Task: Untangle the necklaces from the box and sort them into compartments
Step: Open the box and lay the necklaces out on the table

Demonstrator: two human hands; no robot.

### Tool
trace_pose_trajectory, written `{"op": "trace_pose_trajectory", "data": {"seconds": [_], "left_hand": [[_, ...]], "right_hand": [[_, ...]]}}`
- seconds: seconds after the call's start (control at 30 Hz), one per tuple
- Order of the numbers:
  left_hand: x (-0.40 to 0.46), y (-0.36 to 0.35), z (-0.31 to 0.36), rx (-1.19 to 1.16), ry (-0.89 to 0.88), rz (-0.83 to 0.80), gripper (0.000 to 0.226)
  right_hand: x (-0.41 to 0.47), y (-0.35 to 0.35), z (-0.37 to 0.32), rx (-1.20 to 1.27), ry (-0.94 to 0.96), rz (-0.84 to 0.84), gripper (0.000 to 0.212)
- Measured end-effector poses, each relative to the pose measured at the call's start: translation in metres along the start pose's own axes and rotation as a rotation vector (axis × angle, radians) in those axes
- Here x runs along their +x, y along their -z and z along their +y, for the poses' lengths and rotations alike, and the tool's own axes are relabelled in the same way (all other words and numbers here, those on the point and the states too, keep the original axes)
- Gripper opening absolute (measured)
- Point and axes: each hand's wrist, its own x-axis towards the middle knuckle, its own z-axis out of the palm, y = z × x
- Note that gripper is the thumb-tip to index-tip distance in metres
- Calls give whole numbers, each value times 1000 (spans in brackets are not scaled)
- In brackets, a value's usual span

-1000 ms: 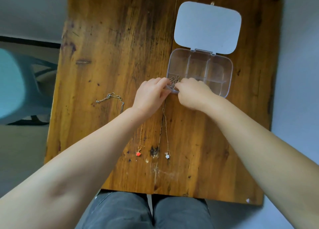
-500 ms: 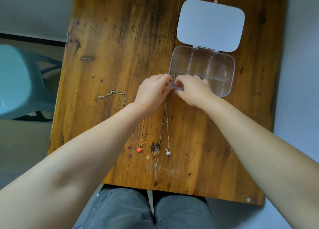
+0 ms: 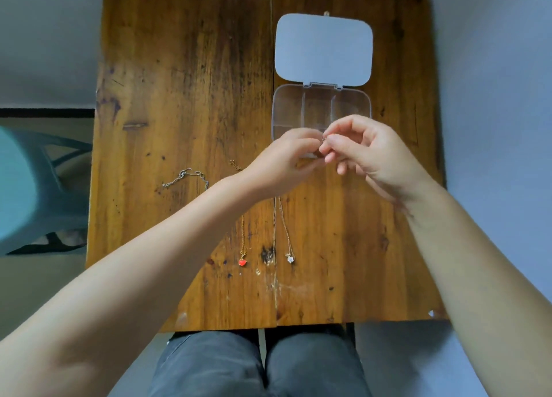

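A clear plastic box (image 3: 316,106) with several compartments lies open on the wooden table, its white lid (image 3: 324,48) folded back. My left hand (image 3: 283,160) and my right hand (image 3: 367,154) meet over the box's near edge, both pinching a small tangle of chain ends (image 3: 324,139). From under my left hand two fine chains run toward me: one ends in a red heart pendant (image 3: 242,262), the other in a white flower pendant (image 3: 289,258). A silver chain (image 3: 186,178) lies loose to the left, partly under my left forearm.
The wooden table (image 3: 185,82) has a crack down its middle and ends near my knees (image 3: 257,363). A teal plastic chair (image 3: 33,181) stands at the left of the table. Grey floor surrounds the right side.
Both hands have lifted slightly and shifted right over the box's near edge, my right hand's fingers spreading while its thumb and forefinger keep pinching the chain ends. The camera view has moved closer.
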Motion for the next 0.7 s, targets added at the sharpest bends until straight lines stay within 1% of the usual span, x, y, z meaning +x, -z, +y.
{"op": "trace_pose_trajectory", "data": {"seconds": [0.03,0.07,0.13,0.2,0.33,0.43,0.5,0.57,0.63,0.7], "left_hand": [[1,2,6,-100,61,-19,15],[2,4,9,-169,123,-40,18],[1,6,7,-214,181,-81,25],[1,7,1,-203,210,-144,26],[8,-3,-11,-18,200,-265,27],[14,-24,-10,143,103,-371,28],[16,-42,-12,305,35,-426,27],[14,-58,-16,424,12,-459,24],[12,-68,-20,459,23,-474,20],[9,-71,-23,470,22,-441,16]], "right_hand": [[-8,2,1,99,-16,42,6],[-16,4,5,179,-33,99,7],[-37,6,21,273,-97,219,8],[-63,3,46,280,-202,312,9],[-110,-27,104,128,-467,435,7],[-124,-61,136,143,-612,463,4],[-123,-80,151,152,-654,502,2],[-122,-91,161,37,-666,542,6],[-122,-94,165,-135,-659,523,8],[-122,-89,162,-253,-655,457,9]]}}
